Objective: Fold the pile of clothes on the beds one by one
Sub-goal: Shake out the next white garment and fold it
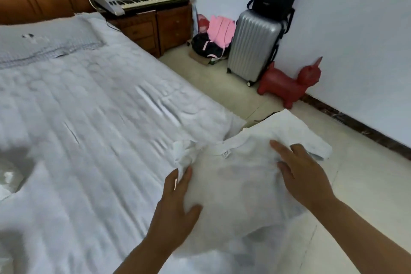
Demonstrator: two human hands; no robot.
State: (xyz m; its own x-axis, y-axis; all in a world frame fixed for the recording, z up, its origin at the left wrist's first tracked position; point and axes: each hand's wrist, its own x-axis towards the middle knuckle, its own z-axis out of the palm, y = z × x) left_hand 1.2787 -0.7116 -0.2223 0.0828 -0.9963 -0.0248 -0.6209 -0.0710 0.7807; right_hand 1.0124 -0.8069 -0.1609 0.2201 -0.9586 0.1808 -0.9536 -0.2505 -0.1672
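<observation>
We pressed both flat, spread hands, left hand point(175, 204) and right hand point(304, 176), on the white shirt point(240, 176) overhanging the bed point(89, 118) corner, floor point(367, 196) open beside.

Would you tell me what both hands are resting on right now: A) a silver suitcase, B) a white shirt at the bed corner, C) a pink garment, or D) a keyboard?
B: the left hand and right hand lie flat with fingers spread on the white shirt at the bed corner.
</observation>
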